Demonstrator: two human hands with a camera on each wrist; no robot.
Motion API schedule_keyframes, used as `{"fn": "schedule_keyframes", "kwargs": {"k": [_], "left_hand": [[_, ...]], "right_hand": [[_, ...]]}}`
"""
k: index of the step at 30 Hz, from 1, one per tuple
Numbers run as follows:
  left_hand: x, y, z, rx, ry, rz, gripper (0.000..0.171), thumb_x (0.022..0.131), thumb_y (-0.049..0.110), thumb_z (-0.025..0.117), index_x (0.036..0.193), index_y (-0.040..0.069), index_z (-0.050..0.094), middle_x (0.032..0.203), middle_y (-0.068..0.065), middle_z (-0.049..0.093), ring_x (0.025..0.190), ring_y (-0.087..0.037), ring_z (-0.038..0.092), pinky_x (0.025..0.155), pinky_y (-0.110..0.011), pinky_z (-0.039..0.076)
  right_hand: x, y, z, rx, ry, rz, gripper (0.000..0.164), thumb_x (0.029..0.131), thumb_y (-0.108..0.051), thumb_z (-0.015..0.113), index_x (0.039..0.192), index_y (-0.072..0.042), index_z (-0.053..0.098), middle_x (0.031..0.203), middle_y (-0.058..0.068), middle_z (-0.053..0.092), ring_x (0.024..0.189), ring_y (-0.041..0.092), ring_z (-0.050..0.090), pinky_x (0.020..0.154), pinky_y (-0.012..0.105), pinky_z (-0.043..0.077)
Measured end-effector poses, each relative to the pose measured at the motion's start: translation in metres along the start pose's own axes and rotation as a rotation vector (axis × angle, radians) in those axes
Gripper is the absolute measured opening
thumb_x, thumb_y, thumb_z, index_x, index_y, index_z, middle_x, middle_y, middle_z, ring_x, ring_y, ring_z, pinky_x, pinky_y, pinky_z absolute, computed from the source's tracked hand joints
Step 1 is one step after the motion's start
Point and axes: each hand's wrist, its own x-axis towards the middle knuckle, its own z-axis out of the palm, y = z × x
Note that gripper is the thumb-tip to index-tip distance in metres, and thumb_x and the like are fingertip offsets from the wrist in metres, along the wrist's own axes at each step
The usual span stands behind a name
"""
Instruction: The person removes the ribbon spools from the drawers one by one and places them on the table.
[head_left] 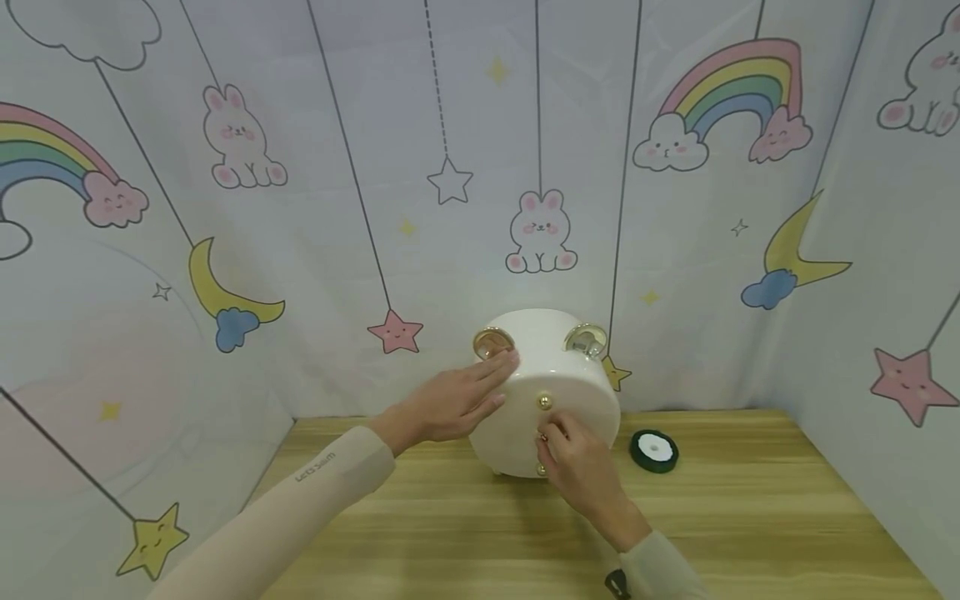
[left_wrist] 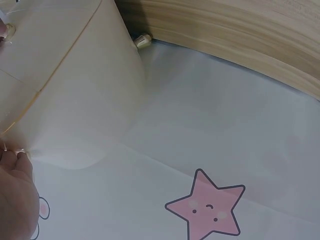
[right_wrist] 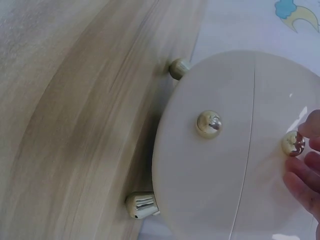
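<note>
A white, rounded drawer box (head_left: 540, 358) stands on the table, with two gold ear-shaped pieces on top and round gold knobs down its front. My left hand (head_left: 461, 400) rests on the box's upper left edge with fingers straight, beside the left gold ear (head_left: 492, 342). In the left wrist view, those fingertips touch the box's rim at the left. With thumb and fingers, my right hand (head_left: 577, 458) pinches the middle gold knob (right_wrist: 293, 144). The lowest knob (right_wrist: 209, 124) sits below a drawer seam in the right wrist view.
A dark green spool with a white centre (head_left: 654, 450) lies on the wooden table (head_left: 450, 533), right of the box. Gold feet (right_wrist: 142, 205) hold the box up. Behind and at both sides hangs a printed cloth (head_left: 465, 250) with rabbits, stars and rainbows.
</note>
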Motion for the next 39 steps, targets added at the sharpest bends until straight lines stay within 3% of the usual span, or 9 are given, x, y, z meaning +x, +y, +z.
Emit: {"fn": "schedule_keyframes", "kwargs": {"k": [5,15,39], "left_hand": [[0.0006,-0.0002,-0.0005,0.001,0.006,0.002,0.064,0.114,0.038,0.038,0.17,0.015,0.018,0.177,-0.003,0.022,0.163,-0.02,0.027,0.127,-0.044,0.039],[0.0018,0.0,-0.0012,0.005,0.009,0.006,0.064,0.113,0.036,0.041,0.169,0.013,0.021,0.176,-0.006,0.025,0.162,-0.022,0.03,0.126,-0.045,0.04],[0.0013,0.0015,-0.0001,0.02,-0.006,-0.006,0.065,0.113,0.039,0.039,0.17,0.013,0.018,0.176,-0.006,0.022,0.162,-0.022,0.029,0.127,-0.044,0.038]], "right_hand": [[-0.0004,-0.0003,0.0003,-0.018,-0.002,-0.003,0.018,0.08,-0.005,0.086,0.093,-0.004,0.074,0.095,0.007,0.069,0.08,0.019,0.069,0.067,0.031,0.06],[-0.0028,-0.0026,0.0015,-0.079,-0.089,-0.041,0.02,0.083,-0.005,0.085,0.099,-0.003,0.073,0.097,0.007,0.067,0.081,0.019,0.065,0.07,0.031,0.06],[-0.0007,-0.0072,-0.0025,-0.117,-0.092,-0.078,0.022,0.079,-0.002,0.084,0.098,0.0,0.073,0.096,0.008,0.067,0.081,0.02,0.066,0.069,0.03,0.06]]}}
